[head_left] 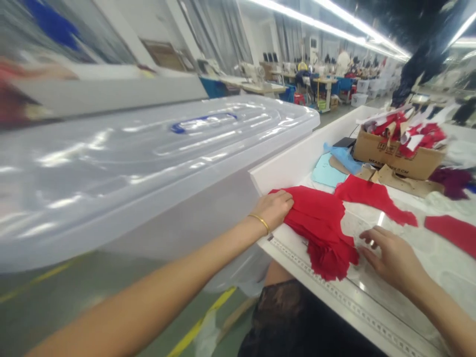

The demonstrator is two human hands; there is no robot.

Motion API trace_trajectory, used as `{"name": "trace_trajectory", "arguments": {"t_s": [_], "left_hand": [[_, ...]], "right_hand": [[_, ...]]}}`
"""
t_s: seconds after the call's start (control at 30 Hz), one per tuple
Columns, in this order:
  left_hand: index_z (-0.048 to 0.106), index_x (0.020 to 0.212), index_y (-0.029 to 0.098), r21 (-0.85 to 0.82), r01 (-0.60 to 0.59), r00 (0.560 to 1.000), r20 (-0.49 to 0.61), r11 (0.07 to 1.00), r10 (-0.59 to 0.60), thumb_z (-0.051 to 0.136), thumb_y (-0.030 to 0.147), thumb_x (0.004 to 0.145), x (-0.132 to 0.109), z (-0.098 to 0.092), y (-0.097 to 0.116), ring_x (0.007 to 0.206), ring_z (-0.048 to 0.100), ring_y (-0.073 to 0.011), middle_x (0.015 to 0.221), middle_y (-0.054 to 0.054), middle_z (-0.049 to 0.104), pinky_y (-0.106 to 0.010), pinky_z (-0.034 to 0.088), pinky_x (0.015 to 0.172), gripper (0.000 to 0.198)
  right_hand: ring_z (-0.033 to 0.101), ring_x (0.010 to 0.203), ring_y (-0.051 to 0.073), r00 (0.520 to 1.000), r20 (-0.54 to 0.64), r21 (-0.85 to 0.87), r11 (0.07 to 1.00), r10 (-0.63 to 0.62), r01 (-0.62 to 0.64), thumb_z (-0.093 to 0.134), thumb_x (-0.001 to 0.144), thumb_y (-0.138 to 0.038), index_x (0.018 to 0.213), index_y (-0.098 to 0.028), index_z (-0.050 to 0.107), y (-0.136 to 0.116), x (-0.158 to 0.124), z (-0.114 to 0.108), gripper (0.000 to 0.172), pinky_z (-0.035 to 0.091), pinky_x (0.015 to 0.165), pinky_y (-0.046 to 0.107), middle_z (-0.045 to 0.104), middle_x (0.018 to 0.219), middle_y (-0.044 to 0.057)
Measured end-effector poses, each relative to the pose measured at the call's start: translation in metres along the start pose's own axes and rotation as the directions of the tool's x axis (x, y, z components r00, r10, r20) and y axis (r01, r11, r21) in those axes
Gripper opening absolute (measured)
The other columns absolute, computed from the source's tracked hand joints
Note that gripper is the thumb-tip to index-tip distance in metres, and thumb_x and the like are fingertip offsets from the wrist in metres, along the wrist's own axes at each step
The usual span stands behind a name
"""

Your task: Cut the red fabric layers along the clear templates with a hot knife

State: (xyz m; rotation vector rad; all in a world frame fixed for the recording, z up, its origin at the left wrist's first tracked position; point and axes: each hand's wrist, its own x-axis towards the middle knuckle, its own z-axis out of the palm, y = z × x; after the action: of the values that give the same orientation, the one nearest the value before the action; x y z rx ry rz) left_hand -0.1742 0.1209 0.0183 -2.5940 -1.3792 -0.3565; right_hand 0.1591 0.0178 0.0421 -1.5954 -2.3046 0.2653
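Left forearm (148, 292) runs in from bottom left, over a black lace garment (278, 317) on the person's lap. Large translucent plastic storage bin (148, 163) with a ribbed lid fills the left of view and blocks the aisle on that side. White worktop (286, 166) runs ahead, with a perforated metal strip (334, 292) along its near edge. Sewing stations (255, 74) sit well beyond. On the worktop: white patterned lace fabric (431, 258), a cardboard box (397, 156) stuffed with red and white scraps, loose brown cardboard (405, 181), a pale blue paper sheet (327, 171), a blue plastic bag (344, 157), and dark purple cloth (451, 181). Bunched red fabric (320, 223) lies at the near edge, with separate red pieces (374, 201) beyond. Left hand (273, 210) lies on the red fabric, fingers (286, 201) flat and released, no clench. Right hand (394, 260) is over the lace, just beside the red fabric, fingers (368, 253) spread and grasping nothing visible. Gold bangle (259, 223) on left wrist.
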Motion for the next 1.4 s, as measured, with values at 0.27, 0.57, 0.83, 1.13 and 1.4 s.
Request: {"name": "trace_trajectory", "arguments": {"t_s": [0.27,0.57,0.83,1.13,1.4], "left_hand": [[0.072,0.101,0.017,0.07,-0.038,0.994,-0.096,0.997,0.044,0.049,0.004,0.091,-0.013,-0.004,-0.008,0.099,0.067,-0.023,0.102,-0.012,0.072,-0.037,0.059,0.093,0.029],[0.072,0.103,0.015,0.096,-0.098,0.984,-0.139,0.99,0.111,0.044,-0.004,0.089,-0.037,-0.004,-0.017,0.103,0.069,-0.0236,0.107,-0.012,0.073,-0.037,0.061,0.091,0.037],[0.072,0.119,0.016,0.092,-0.141,0.975,-0.162,0.986,0.154,0.046,-0.004,0.083,-0.047,-0.005,-0.016,0.123,0.063,-0.0288,0.127,-0.015,0.069,-0.046,0.057,0.105,0.049],[0.072,0.117,0.018,0.057,-0.403,0.866,-0.299,0.913,0.401,0.048,0.003,0.087,0.017,-0.005,0.042,0.117,0.066,-0.0274,0.123,-0.013,0.07,-0.042,0.058,0.104,0.041],[0.067,0.091,0.014,-0.022,-0.693,0.715,-0.149,0.721,0.683,0.047,-0.001,0.089,0.106,0.003,0.163,0.098,0.068,-0.0242,0.104,-0.012,0.071,-0.038,0.06,0.089,0.025]], "right_hand": [[0.067,0.07,0.016,0.996,-0.051,-0.096,0.993,-0.07,0.065,0.053,0.095,-0.019,0.084,-0.021,0.07,-0.017,0.023,0.014,0.02,0.042,0.058,0.025,0.071,0.086,0.004],[0.061,0.057,0.012,0.898,-0.245,-0.046,0.929,-0.366,0.367,0.045,0.098,-0.015,0.086,-0.021,0.06,-0.041,0.0,0.003,0.02,0.043,0.05,0.022,0.064,0.077,0.001],[0.071,0.068,0.015,0.934,-0.157,-0.058,0.948,-0.319,0.314,0.042,0.103,-0.024,0.096,-0.024,0.063,0.009,-0.042,-0.012,0.022,0.056,0.056,0.023,0.068,0.09,0.005],[0.07,0.086,0.026,0.97,-0.229,-0.307,0.952,-0.081,0.007,0.051,0.098,-0.028,0.1,-0.019,0.066,0.106,-0.102,-0.029,0.017,0.062,0.072,0.038,0.07,0.099,0.012],[0.064,0.111,0.034,0.923,-0.368,-0.298,0.927,0.108,-0.228,0.055,0.094,-0.026,0.119,-0.016,0.063,0.128,-0.125,-0.018,0.028,0.059,0.088,0.049,0.065,0.123,0.019]]}}
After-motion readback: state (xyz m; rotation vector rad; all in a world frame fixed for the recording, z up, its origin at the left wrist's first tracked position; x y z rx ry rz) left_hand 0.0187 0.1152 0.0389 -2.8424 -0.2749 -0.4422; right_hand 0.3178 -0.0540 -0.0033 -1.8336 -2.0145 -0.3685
